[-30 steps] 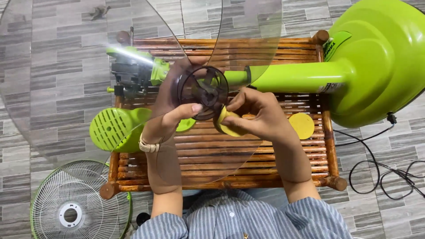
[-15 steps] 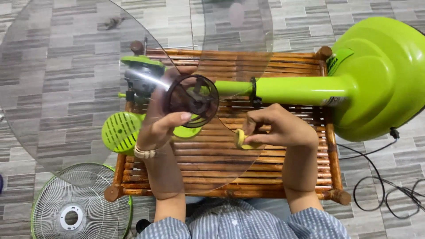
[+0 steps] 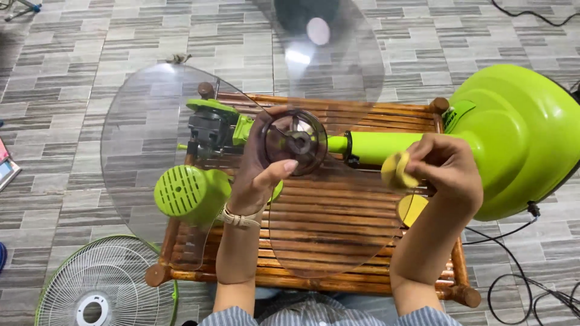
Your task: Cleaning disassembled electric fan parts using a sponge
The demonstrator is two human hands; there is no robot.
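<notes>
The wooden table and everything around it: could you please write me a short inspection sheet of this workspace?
Surface: slatted wooden table on a grey tiled floor.
Job's things: clear fan blade held at its hub; yellow cap; green fan stand lying across the table, motor bare.
Clutter: green motor cover; yellow disc on the slats.
Hands: left hand grips the blade hub; right hand pinches the cap, fingers closed on it.
Cables: black cord coiled on the floor at right.
Surroundings: wire fan grille on the floor at lower left.
</notes>
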